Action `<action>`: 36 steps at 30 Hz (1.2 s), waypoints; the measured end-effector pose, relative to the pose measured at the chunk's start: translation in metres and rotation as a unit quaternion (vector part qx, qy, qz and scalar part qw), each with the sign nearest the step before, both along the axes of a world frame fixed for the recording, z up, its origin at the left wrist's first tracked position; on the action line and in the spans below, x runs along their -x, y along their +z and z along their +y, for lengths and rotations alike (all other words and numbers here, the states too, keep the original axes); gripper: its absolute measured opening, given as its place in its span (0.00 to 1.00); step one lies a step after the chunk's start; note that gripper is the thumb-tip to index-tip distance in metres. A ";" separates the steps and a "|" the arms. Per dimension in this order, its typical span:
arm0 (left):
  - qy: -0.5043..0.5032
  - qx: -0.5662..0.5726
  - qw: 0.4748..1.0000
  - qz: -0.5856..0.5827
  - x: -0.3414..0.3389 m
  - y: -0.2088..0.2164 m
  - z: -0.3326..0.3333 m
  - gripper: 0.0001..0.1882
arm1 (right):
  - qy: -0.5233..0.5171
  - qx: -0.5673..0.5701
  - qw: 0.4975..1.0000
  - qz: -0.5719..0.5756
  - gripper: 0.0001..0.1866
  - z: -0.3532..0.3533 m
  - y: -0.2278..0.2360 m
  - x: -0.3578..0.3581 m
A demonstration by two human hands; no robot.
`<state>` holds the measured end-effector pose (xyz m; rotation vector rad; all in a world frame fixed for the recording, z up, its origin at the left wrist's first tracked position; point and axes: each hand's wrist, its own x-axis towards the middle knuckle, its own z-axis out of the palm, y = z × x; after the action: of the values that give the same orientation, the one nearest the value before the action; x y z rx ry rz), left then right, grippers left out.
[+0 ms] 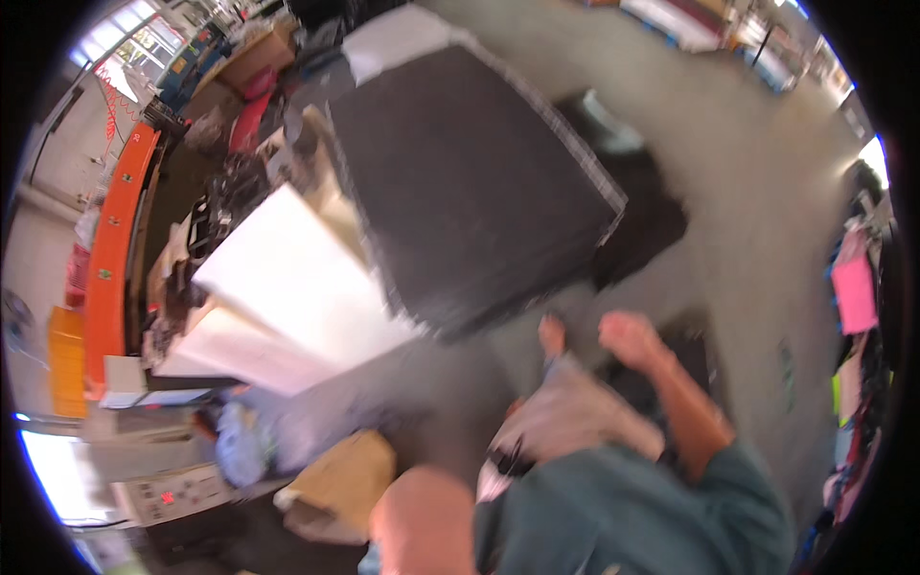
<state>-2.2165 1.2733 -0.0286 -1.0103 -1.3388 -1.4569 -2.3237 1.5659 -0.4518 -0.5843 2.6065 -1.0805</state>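
Observation:
My right hand [628, 337] is held out over the floor, right of a bare foot. Its fingers look curled into a loose fist with nothing visible in them, though motion blurs them. Nearest to it is a large stack topped by a black sheet [470, 182] with pale, frayed edges; hand and stack are apart. A bare, blurred part of my left arm [426, 522] rises from the lower edge; the left hand itself does not show. White foam-like slabs [297, 273] lean against the stack's left side.
An orange rack beam [120, 259] stands at the left beside piled dark scraps. A tan paper bag [345, 484], a bluish plastic bag [241, 446] and cardboard boxes [172, 494] lie lower left. Grey floor [757, 220] stretches right, toward a row of colourful goods [853, 283].

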 end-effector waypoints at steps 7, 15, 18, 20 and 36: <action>0.062 0.033 0.997 -0.006 0.143 -0.020 0.007 0.19 | -0.044 0.198 0.977 -0.072 0.10 -0.060 -0.044 0.229; 0.151 0.076 0.985 -0.039 0.322 -0.049 -0.037 0.20 | -0.057 0.115 0.988 0.085 0.10 -0.143 -0.052 0.461; 0.314 0.091 0.909 -0.257 0.378 -0.139 -0.102 0.20 | -0.013 0.043 0.981 0.187 0.15 -0.185 -0.064 0.531; 0.392 0.130 0.777 -0.474 0.432 -0.240 -0.156 0.21 | 0.009 0.023 0.976 0.217 0.18 -0.219 -0.069 0.571; 0.513 0.370 0.447 -0.633 0.458 -0.455 -0.258 0.46 | 0.002 -0.124 0.955 0.268 0.41 -0.507 -0.085 0.891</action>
<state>-2.6746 1.0155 -0.4834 0.9468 -2.9657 -0.2918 -3.2147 1.0591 -0.5369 -0.9264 3.1291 -0.6333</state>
